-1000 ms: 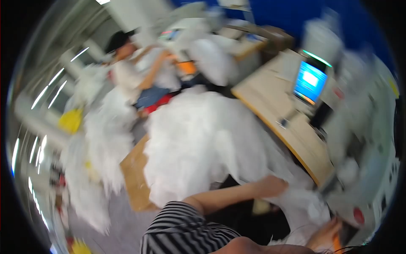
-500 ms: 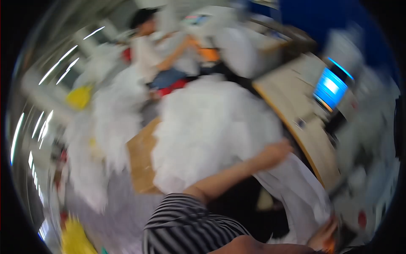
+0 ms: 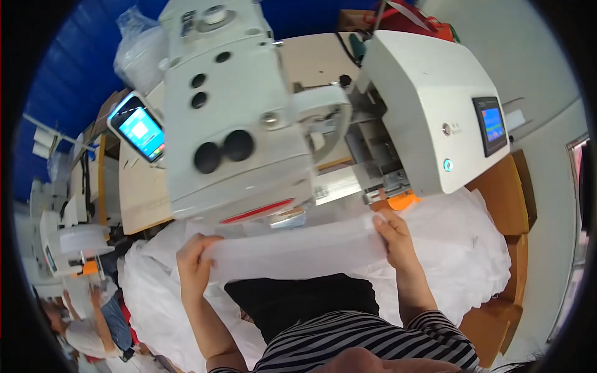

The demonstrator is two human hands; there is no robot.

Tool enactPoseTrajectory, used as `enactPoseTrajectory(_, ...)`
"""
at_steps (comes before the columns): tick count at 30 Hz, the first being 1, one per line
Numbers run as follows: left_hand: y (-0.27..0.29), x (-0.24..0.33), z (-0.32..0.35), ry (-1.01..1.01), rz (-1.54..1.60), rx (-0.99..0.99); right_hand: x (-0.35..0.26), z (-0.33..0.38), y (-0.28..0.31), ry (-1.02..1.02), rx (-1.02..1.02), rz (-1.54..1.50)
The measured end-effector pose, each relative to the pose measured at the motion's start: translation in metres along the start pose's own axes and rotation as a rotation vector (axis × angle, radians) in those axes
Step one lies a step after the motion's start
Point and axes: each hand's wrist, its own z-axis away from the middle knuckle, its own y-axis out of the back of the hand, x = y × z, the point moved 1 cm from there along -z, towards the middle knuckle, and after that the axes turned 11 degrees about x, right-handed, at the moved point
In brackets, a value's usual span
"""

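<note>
White fabric strip (image 3: 298, 252) stretched taut between left hand (image 3: 194, 267) and right hand (image 3: 393, 235), fingers of both clamped on ends. Held just before sewing machine (image 3: 239, 105) (near orange guide (image 3: 398, 201)). Not yet under presser; feeding and stitching left, judging by position.

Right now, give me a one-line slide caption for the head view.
Left hand and right hand hold a white fabric strip stretched before a white sewing machine.

Both hands stretch a white fabric strip (image 3: 298, 252) across mid-frame: the left hand (image 3: 194, 264) grips its left end, the right hand (image 3: 392, 231) its right end, below a sewing machine (image 3: 233, 112) and beside an orange guide (image 3: 398, 200).
</note>
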Motion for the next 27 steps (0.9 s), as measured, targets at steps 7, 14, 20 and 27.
enactPoseTrajectory(7,-0.055,0.016,0.006,-0.316,-0.39,0.169,-0.01,-0.017,-0.01,0.689,0.311,0.809)
enactPoseTrajectory(14,-0.052,0.003,-0.024,-0.272,-0.345,0.28,-0.011,-0.052,-0.037,0.494,0.183,0.81)
enactPoseTrajectory(20,-0.056,-0.029,-0.039,-0.279,-0.406,0.304,0.009,-0.076,-0.073,0.741,0.247,0.921)
enactPoseTrajectory(27,0.009,-0.069,0.026,-0.047,-1.07,-0.187,-0.004,-0.035,-0.067,0.795,0.408,0.614)
